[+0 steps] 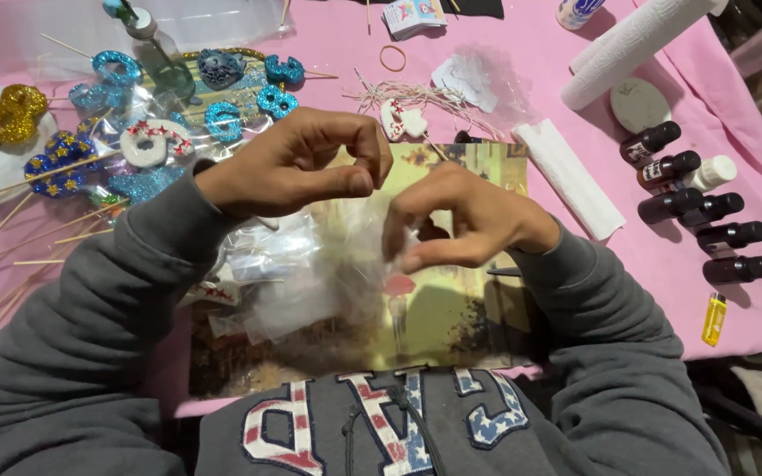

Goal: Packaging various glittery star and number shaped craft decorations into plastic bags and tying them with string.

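Between both hands, clear bag

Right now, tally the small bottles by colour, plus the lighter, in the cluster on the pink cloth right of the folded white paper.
Dark small bottles: 6
White small bottle: 1
Yellow lighter: 1
Total: 8
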